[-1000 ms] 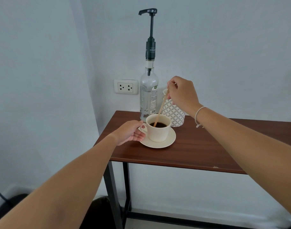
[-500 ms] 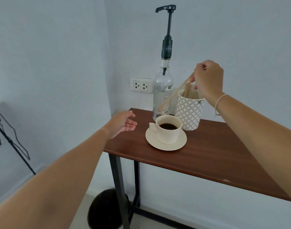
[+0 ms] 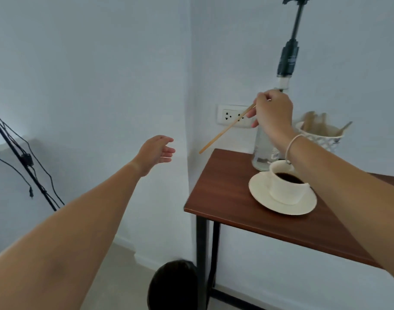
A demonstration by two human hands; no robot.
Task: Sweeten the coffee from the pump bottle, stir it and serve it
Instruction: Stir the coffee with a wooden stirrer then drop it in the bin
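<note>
Head view: right hand [image 3: 272, 113] pinches a wooden stirrer [image 3: 227, 129], its long axis slanting down-left beyond the table [image 3: 225, 189] edge. Left hand [image 3: 157, 153] hangs open and empty, well left. Coffee cup [image 3: 288, 186] sits on its saucer [image 3: 261, 193], below the right wrist, nearer that hand.

Open air left of table [image 3: 225, 189], pump bottle [image 3: 286, 63] and patterned holder [image 3: 321, 137] crowd behind cup [image 3: 285, 186]

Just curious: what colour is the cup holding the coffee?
Cream white, like its saucer; the cup shows in the head view.
</note>
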